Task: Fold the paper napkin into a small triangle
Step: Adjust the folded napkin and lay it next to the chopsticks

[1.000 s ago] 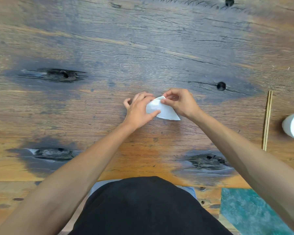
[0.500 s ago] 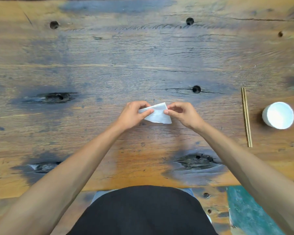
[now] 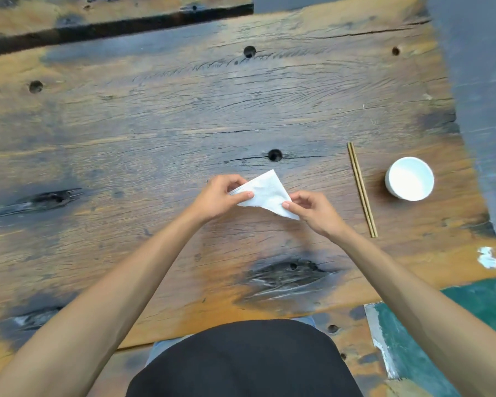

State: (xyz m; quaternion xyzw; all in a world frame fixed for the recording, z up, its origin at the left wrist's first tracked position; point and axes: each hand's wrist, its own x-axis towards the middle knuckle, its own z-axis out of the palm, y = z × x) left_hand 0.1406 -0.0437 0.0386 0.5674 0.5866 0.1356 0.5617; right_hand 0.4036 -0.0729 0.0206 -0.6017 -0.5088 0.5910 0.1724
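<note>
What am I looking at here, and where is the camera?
No machine: a person wears a camera on the head, looking down at their own bare arms over a worn wooden table. The left hand and right hand each pinch a white paper napkin, already folded into a triangle shape. To the right lie a pair of chopsticks and, beyond them, a white cup. The dark shape at the bottom is the person's clothing.

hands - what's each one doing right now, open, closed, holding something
Left hand: closed, pinching the left corner of the napkin.
Right hand: closed, pinching the napkin's lower right corner.
</note>
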